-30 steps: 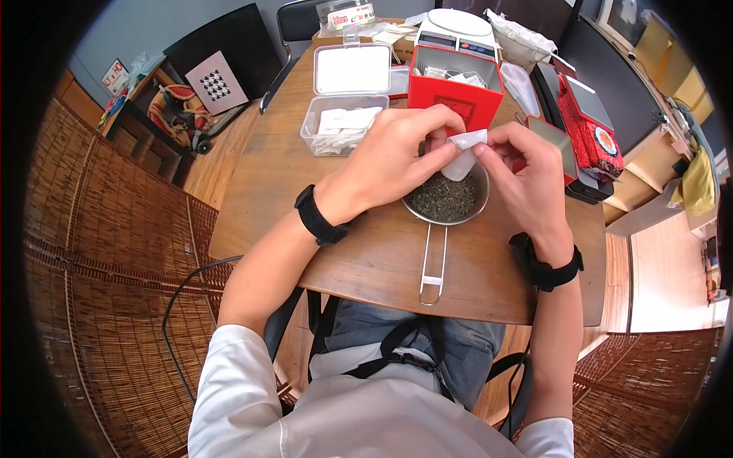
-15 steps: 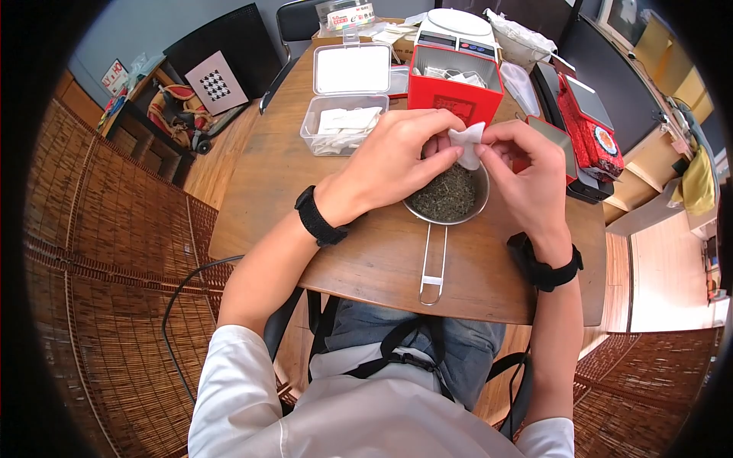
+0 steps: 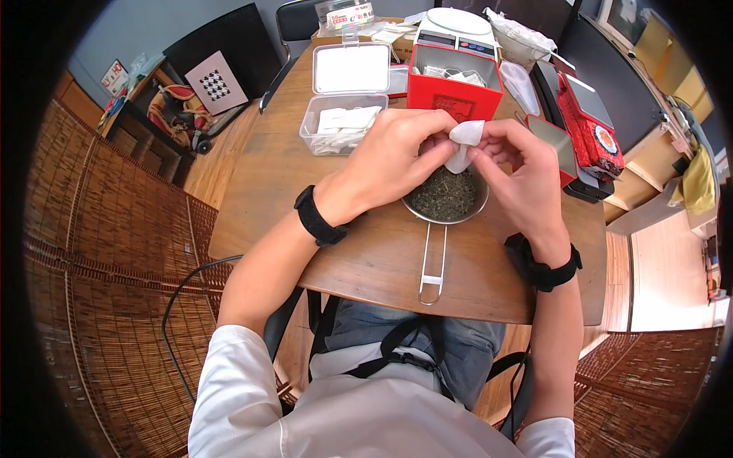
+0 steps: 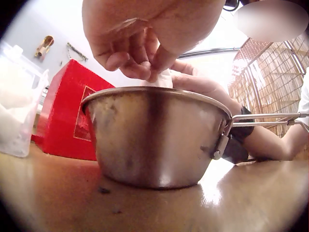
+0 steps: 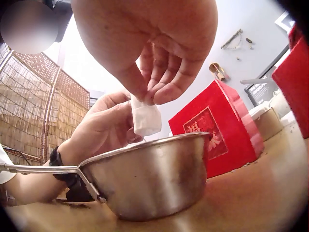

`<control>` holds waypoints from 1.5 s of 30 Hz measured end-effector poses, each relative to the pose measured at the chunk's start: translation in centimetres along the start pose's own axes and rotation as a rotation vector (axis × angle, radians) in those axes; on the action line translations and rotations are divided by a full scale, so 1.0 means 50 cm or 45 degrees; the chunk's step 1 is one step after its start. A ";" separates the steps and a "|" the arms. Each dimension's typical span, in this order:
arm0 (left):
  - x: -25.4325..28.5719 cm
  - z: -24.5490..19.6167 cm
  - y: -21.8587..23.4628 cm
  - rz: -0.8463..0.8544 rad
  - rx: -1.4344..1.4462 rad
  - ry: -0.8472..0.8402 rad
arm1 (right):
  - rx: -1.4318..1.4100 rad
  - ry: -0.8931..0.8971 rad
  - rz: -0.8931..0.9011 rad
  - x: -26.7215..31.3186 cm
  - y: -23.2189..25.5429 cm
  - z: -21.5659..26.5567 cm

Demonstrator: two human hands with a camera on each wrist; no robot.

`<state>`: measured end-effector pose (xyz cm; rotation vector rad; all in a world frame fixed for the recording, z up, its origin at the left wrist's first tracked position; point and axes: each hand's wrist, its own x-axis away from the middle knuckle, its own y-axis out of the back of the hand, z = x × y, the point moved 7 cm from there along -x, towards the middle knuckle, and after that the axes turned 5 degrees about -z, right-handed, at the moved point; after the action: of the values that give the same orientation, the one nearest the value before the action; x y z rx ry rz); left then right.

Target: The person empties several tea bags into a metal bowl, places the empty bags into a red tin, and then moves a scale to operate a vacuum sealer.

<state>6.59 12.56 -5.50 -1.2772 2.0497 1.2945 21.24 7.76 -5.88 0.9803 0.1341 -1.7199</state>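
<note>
Both hands (image 3: 458, 164) pinching the bag (image 3: 463, 145) over the cup (image 3: 447, 197), best kept centred so leaves (image 3: 444, 195) don't spill.

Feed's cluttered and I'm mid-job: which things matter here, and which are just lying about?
In use: left hand and right hand pinching the sachet; cup of tea leaves.

Lying about: red box, plastic tub, scale.
</note>
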 end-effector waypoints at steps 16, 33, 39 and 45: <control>0.000 0.018 -0.008 0.041 -0.012 -0.023 | -0.008 0.012 -0.017 -0.002 0.004 0.001; -0.018 0.084 0.079 -0.093 0.201 0.387 | 0.042 -0.035 -0.019 -0.004 0.010 0.003; -0.023 0.142 0.174 -0.282 -0.014 0.518 | 0.032 -0.025 0.022 -0.003 0.005 0.005; 0.003 0.176 0.205 -0.092 -0.858 0.366 | 0.046 -0.028 0.062 0.000 -0.002 -0.002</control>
<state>-3.38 21.63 -4.82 -1.8929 1.7644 1.9554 21.22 7.84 -5.96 0.9834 0.0645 -1.6927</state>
